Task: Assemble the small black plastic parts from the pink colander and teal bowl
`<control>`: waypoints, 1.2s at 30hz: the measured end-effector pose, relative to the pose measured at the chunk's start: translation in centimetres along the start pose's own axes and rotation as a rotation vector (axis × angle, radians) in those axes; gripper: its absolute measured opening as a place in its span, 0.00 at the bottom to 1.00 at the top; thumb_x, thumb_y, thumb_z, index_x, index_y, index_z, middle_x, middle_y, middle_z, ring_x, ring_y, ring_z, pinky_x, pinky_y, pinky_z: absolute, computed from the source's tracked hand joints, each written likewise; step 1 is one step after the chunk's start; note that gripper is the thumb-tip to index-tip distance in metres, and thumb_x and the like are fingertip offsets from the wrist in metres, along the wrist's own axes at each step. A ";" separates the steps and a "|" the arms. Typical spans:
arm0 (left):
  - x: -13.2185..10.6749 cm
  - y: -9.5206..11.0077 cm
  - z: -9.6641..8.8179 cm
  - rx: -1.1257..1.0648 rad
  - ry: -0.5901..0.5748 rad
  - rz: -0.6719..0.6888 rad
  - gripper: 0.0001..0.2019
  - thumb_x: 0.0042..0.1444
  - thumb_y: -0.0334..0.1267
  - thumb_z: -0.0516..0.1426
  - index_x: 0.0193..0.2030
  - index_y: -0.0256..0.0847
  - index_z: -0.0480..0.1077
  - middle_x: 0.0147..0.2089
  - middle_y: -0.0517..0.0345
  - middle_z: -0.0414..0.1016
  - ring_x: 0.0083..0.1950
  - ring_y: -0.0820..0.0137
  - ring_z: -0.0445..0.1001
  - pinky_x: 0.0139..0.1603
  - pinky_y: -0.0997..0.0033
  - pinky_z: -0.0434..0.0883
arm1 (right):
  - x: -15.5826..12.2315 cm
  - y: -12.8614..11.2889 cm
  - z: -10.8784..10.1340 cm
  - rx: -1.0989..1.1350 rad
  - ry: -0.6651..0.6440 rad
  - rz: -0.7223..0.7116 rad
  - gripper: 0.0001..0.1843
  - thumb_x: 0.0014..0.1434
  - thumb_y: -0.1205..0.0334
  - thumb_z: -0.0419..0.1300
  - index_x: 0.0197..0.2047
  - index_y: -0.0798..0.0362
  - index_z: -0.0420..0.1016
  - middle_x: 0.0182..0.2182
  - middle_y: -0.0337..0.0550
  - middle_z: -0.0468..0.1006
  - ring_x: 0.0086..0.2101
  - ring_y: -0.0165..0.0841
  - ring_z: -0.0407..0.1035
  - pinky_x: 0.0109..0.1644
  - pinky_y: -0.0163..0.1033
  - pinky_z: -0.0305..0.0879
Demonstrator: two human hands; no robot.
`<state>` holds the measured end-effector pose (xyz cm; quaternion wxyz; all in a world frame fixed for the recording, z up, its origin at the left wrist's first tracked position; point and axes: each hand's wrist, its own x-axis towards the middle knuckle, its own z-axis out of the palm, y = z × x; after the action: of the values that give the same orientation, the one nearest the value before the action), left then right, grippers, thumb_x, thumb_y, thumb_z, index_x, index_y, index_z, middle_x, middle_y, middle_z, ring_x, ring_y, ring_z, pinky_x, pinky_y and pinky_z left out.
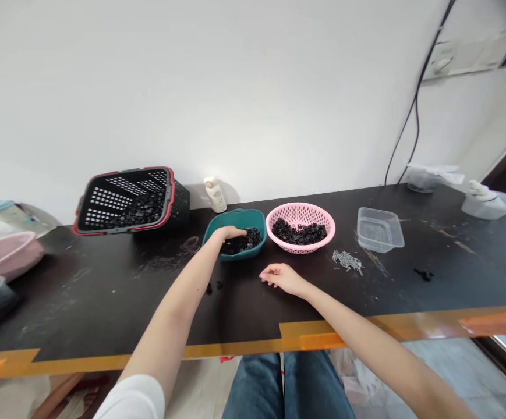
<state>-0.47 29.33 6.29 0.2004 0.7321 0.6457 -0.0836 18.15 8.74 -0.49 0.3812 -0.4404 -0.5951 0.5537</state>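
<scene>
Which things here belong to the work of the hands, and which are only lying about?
Belonging: left hand; teal bowl; small black pieces; right hand; pink perforated bowl; black basket.
Lying about: clear plastic tub; metal fasteners; white bottle.

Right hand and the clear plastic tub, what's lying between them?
In the head view, a small heap of metal fasteners lies between the right hand and the clear tub.

White short sleeve (pixel 134 399), blue denim jeans (pixel 283 389)
</scene>
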 end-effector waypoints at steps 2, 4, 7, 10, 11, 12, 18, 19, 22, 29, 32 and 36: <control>-0.4 0.2 -0.1 -0.035 -0.043 -0.018 0.26 0.48 0.55 0.53 0.47 0.37 0.71 0.51 0.42 0.74 0.43 0.56 0.77 0.32 0.68 0.74 | 0.0 0.0 0.0 0.003 0.000 0.010 0.12 0.53 0.55 0.60 0.34 0.56 0.75 0.29 0.43 0.76 0.26 0.28 0.67 0.28 0.32 0.62; -1.0 0.5 -0.4 -0.067 -0.077 -0.019 0.24 0.48 0.52 0.53 0.48 0.38 0.70 0.52 0.43 0.73 0.44 0.58 0.76 0.30 0.70 0.74 | 0.0 -0.1 0.0 0.001 0.001 0.012 0.12 0.53 0.55 0.60 0.34 0.56 0.75 0.29 0.43 0.76 0.26 0.28 0.67 0.28 0.33 0.62; -2.2 1.0 -1.0 -0.096 -0.130 0.010 0.21 0.47 0.46 0.55 0.46 0.39 0.70 0.51 0.45 0.73 0.45 0.60 0.75 0.30 0.71 0.75 | 0.0 -0.1 0.0 -0.001 0.000 0.013 0.12 0.53 0.55 0.61 0.34 0.56 0.76 0.29 0.43 0.77 0.26 0.28 0.67 0.29 0.33 0.63; -3.9 1.4 -1.7 -0.111 -0.219 0.062 0.15 0.46 0.43 0.57 0.40 0.38 0.71 0.45 0.47 0.75 0.42 0.62 0.75 0.31 0.71 0.76 | 0.1 0.1 0.0 0.012 -0.004 0.015 0.13 0.53 0.54 0.61 0.34 0.56 0.76 0.29 0.43 0.77 0.26 0.28 0.67 0.29 0.33 0.63; -4.5 1.6 -2.0 -0.115 -0.252 0.084 0.14 0.47 0.43 0.57 0.38 0.38 0.71 0.43 0.48 0.76 0.41 0.63 0.75 0.31 0.72 0.76 | 0.2 0.2 0.0 0.015 -0.005 0.015 0.13 0.53 0.54 0.61 0.34 0.56 0.76 0.29 0.43 0.77 0.26 0.28 0.66 0.29 0.33 0.62; -5.1 1.8 -2.4 -0.119 -0.282 0.106 0.13 0.47 0.44 0.58 0.36 0.38 0.72 0.41 0.49 0.76 0.40 0.64 0.75 0.31 0.72 0.76 | 0.2 0.4 0.0 0.016 -0.007 0.016 0.13 0.53 0.54 0.61 0.34 0.56 0.76 0.29 0.43 0.77 0.26 0.28 0.66 0.29 0.33 0.62; -8.0 3.0 -5.1 -0.135 -0.429 0.187 0.21 0.50 0.54 0.57 0.44 0.43 0.73 0.50 0.49 0.75 0.49 0.61 0.74 0.34 0.72 0.75 | 0.1 0.5 0.0 -0.003 -0.008 0.010 0.13 0.53 0.53 0.61 0.34 0.56 0.76 0.30 0.44 0.77 0.26 0.28 0.67 0.28 0.32 0.62; -8.0 3.1 -5.5 -0.130 -0.455 0.188 0.22 0.51 0.56 0.56 0.47 0.43 0.72 0.52 0.49 0.75 0.50 0.60 0.74 0.35 0.72 0.75 | 0.1 0.4 0.0 -0.003 -0.008 0.009 0.13 0.53 0.53 0.61 0.34 0.56 0.76 0.30 0.44 0.77 0.26 0.28 0.67 0.28 0.32 0.62; -6.7 3.5 -5.6 -0.037 -0.289 0.150 0.23 0.56 0.56 0.51 0.48 0.41 0.72 0.51 0.47 0.76 0.47 0.61 0.76 0.39 0.71 0.74 | 0.1 0.3 0.0 0.003 -0.010 0.008 0.14 0.53 0.53 0.61 0.34 0.56 0.76 0.29 0.43 0.77 0.26 0.28 0.67 0.28 0.32 0.62; -1.6 4.3 -0.8 0.058 0.153 0.099 0.31 0.55 0.59 0.48 0.52 0.34 0.69 0.55 0.41 0.72 0.56 0.55 0.71 0.52 0.67 0.68 | 0.1 0.2 0.1 0.007 -0.009 0.007 0.14 0.53 0.52 0.61 0.34 0.56 0.76 0.29 0.43 0.77 0.26 0.28 0.67 0.29 0.33 0.63; -0.5 4.3 0.6 0.031 0.128 0.124 0.36 0.51 0.63 0.49 0.55 0.33 0.66 0.59 0.39 0.68 0.56 0.54 0.70 0.51 0.66 0.68 | 0.0 0.0 0.1 0.004 -0.005 0.002 0.13 0.53 0.53 0.61 0.34 0.56 0.76 0.29 0.43 0.77 0.26 0.28 0.67 0.29 0.33 0.63; -0.3 4.0 1.1 0.000 0.033 0.166 0.31 0.50 0.59 0.52 0.52 0.38 0.68 0.55 0.46 0.72 0.51 0.59 0.74 0.47 0.69 0.70 | 0.0 0.0 0.1 0.002 -0.003 0.002 0.13 0.53 0.53 0.61 0.34 0.55 0.77 0.29 0.43 0.78 0.27 0.28 0.68 0.29 0.33 0.63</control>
<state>3.53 28.24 6.11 0.1959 0.7843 0.5861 -0.0546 18.07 8.71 -0.49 0.3802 -0.4398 -0.5948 0.5552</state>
